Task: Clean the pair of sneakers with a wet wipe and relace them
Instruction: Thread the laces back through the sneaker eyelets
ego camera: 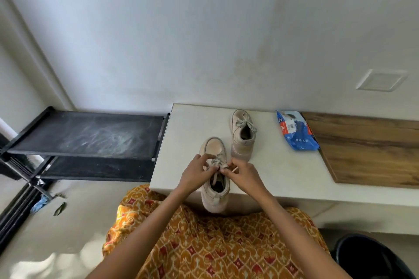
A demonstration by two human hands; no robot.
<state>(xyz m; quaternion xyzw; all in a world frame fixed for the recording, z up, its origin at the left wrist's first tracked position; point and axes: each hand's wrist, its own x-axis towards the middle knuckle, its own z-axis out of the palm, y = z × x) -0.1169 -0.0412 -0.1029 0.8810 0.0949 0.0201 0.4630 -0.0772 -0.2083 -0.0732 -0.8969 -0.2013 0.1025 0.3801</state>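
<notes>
Two beige sneakers stand on a white counter [283, 176]. The near sneaker [214, 149] sits at the front edge, its heel hanging over. My left hand [197, 172] and my right hand [240, 173] meet over its tongue, each pinching part of the grey lace [216, 162]. The far sneaker [242, 135] stands behind it, upright, with its lace tied in a bow. A blue wet wipe pack [294, 130] lies to the right of the far sneaker.
A wooden board [367, 149] covers the counter's right part. A black rack [86, 135] with dusty shelves stands left of the counter. A dark bin [371, 258] sits at the bottom right. The wall is right behind the counter.
</notes>
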